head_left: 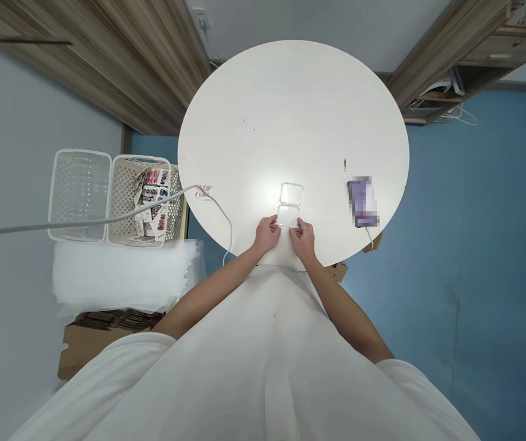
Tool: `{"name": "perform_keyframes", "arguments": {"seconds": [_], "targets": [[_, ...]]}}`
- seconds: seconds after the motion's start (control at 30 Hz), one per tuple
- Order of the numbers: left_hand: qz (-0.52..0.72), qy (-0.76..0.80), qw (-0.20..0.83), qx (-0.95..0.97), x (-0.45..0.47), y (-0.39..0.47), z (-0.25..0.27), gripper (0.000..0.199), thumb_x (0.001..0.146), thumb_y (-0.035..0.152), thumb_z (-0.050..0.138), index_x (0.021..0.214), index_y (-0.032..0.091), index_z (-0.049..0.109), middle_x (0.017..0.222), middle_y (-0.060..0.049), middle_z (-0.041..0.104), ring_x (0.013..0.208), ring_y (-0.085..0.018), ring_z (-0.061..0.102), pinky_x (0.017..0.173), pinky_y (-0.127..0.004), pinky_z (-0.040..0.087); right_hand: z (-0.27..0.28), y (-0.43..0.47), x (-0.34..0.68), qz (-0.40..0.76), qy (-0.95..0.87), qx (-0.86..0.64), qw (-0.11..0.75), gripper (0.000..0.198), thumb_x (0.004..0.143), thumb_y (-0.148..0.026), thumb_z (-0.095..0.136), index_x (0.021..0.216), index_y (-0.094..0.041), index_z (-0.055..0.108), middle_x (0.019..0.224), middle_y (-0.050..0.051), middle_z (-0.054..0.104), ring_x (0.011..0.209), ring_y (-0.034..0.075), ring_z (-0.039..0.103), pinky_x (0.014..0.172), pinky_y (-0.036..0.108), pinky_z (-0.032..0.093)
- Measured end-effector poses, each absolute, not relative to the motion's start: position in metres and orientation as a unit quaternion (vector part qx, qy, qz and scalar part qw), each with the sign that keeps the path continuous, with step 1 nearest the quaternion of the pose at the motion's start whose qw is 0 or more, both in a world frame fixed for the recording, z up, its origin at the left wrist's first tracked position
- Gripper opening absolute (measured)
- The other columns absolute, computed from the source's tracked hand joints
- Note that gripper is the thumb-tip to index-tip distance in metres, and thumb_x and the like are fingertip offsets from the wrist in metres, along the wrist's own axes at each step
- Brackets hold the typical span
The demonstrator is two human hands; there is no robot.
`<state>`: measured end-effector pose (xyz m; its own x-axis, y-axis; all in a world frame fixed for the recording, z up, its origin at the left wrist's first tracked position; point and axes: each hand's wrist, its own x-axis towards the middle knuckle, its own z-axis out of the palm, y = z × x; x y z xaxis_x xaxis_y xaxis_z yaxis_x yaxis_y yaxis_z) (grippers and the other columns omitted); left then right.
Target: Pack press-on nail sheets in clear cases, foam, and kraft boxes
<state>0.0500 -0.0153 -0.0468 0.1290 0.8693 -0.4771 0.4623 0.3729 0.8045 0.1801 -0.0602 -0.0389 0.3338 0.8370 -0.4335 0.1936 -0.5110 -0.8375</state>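
Observation:
A small clear plastic case [288, 216] lies unfolded near the front edge of the white round table [300, 92], its hinged lid tipped back on the far side. Nothing shows inside it. My left hand [267, 234] pinches the case's near left corner between thumb and fingers. At the near right corner, my right hand [303, 239] grips it the same way. Left of the hands lies a card with pink press-on nails [204, 192], partly crossed by a white cable [152, 208].
A blurred purple object [362, 202], with a cable running from it, lies on the table's right side. To the left stands a white lidded basket [120, 229] holding several nail cards. Below it are white translucent sheets [120, 275] and cardboard [88, 349].

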Motion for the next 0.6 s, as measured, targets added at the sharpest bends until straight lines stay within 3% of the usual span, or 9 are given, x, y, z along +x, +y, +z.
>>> {"name": "perform_keyframes", "arguments": {"seconds": [0.6], "targets": [[0.222,0.687,0.493,0.486,0.061,-0.026,-0.048,0.049,0.073,0.012,0.056,0.121,0.016,0.049,0.112,-0.009,0.050,0.089,-0.013,0.056,0.084,-0.032,0.048,-0.051,-0.062,0.193,0.485,-0.403,-0.686,0.363,0.055,0.075,-0.027,0.052,0.128,-0.023,0.037,0.115,0.010,0.042,0.092,0.016,0.054,0.084,0.036,0.050]]}}
